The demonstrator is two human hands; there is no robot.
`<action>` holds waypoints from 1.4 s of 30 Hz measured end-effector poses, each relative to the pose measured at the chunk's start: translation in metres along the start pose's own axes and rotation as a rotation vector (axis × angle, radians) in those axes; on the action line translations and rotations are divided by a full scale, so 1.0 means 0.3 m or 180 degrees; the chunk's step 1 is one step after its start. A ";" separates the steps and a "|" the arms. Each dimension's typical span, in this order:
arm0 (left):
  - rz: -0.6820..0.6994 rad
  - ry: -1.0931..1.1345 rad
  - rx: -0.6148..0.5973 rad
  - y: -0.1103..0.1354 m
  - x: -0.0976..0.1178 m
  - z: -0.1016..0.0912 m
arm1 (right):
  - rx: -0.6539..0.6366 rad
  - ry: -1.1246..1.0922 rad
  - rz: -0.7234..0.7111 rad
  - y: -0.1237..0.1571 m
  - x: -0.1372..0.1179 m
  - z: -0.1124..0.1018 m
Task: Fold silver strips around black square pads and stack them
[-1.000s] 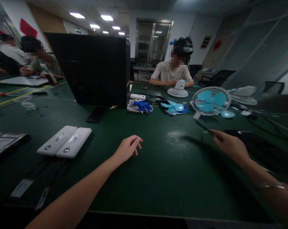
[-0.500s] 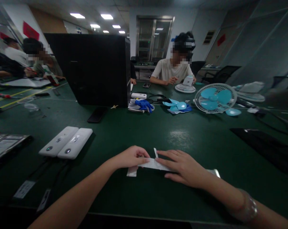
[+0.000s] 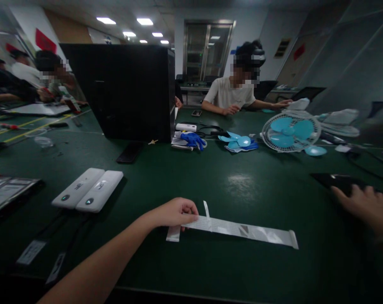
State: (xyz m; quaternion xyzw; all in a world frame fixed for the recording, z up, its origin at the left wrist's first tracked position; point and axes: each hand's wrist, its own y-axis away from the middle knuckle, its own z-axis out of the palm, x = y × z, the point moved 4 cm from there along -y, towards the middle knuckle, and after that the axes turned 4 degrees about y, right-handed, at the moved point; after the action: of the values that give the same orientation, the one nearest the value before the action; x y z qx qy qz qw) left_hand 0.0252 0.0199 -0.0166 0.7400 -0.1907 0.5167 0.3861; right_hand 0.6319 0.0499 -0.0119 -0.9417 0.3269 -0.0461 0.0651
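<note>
your left hand [image 3: 175,212] has its fingers bunched together, pinning one end of the white strip [image 3: 248,231] to the worktop [image 3: 229,177]. from those fingers the strip runs flat off to the right, likely anchored so it lies straight. your right hand [image 3: 367,207] is well apart, fingers draped over a black slab [image 3: 333,180]; whether they grip it, i cannot tell.

There are one white strip [image 3: 242,230], two white devices [image 3: 73,193] [image 3: 99,196], one blue-bladed fan [image 3: 291,132] and one black tower [image 3: 121,90].
</note>
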 end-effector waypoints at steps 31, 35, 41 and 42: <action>0.0214 -0.0115 -0.0043 -0.011 -0.010 0.013 | -0.1080 -0.0865 -0.3376 0.553 -0.963 -0.132; 0.0281 -0.0127 -0.0037 -0.020 -0.025 0.011 | -0.1252 -0.0956 -0.3942 0.692 -1.042 -0.178; 0.0388 -0.0155 -0.0012 -0.020 -0.027 0.012 | -0.1332 -0.1097 -0.4342 0.805 -1.065 -0.211; 0.0376 -0.0181 -0.0017 -0.018 -0.025 0.012 | -0.1318 -0.1132 -0.4333 0.810 -1.065 -0.213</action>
State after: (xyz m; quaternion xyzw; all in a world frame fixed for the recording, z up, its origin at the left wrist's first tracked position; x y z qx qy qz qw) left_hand 0.0282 0.0197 -0.0261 0.7408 -0.2463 0.5169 0.3512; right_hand 0.2254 0.0536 0.0000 -0.9225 -0.3440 0.1399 -0.1052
